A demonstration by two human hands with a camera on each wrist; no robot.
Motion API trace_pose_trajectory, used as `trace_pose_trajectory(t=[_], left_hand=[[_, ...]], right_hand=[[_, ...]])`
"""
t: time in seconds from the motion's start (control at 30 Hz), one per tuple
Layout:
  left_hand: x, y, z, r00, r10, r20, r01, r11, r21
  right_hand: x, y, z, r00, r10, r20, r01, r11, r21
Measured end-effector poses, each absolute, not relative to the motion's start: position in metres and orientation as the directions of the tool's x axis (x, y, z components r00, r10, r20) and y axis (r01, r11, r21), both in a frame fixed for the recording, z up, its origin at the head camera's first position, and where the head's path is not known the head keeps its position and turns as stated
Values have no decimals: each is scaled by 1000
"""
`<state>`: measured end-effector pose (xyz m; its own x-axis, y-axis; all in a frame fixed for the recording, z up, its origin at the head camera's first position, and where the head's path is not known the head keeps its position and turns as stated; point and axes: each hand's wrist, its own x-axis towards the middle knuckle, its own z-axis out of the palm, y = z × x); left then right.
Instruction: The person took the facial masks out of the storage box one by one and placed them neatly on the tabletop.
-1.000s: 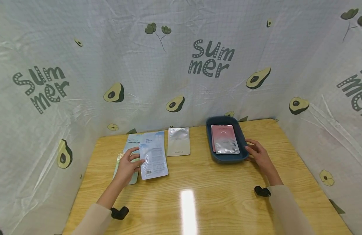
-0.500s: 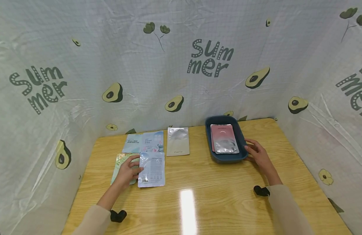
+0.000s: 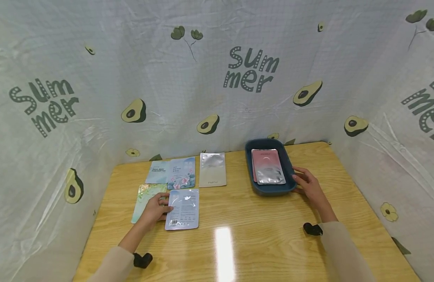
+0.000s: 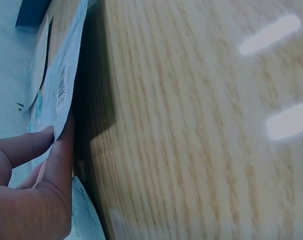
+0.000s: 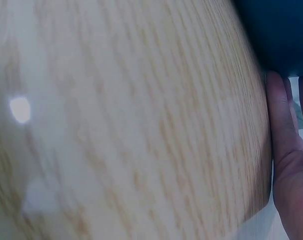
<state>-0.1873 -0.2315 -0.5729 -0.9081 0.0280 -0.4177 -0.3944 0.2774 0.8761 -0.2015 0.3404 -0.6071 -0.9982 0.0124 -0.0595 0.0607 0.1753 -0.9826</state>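
My left hand (image 3: 155,208) pinches the left edge of a pale blue sheet mask packet (image 3: 182,210), its barcode side up. In the left wrist view the packet (image 4: 66,75) is tilted, raised off the table with a shadow beneath it, between thumb and finger. My right hand (image 3: 307,185) touches the right side of a dark blue plastic basket (image 3: 276,192), fingers fairly straight. The right wrist view shows fingertips against the basket wall (image 5: 279,40). Inside the basket lie pink-and-silver mask packets (image 3: 269,166), one overlapping another.
Behind the held packet lie a floral blue packet (image 3: 181,173) and a light blue packet (image 3: 158,172). A green packet (image 3: 143,197) is partly behind my left hand. Between these and the basket lies a silver-and-cream packet (image 3: 212,169). A patterned sheet (image 3: 167,86) hangs behind the wooden table (image 3: 259,235).
My left hand has drawn the pale blue packet toward me, off the floral blue packet, which now shows fully. My right hand has stayed at the basket.
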Motion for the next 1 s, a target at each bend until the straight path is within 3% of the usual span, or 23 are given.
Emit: trace_pose_trajectory(t=[0.6,1.0], left_hand=[[-203,-222,-570,-902,-17,-432,-412,341,845],[-202,-225,-570,-929,-92,-359,-365,400,841]], right_hand=[[-200,339,-605,-998,3,-63,62,192,-979],[-200,340,-606,-998,4,-60,59,190,-980]])
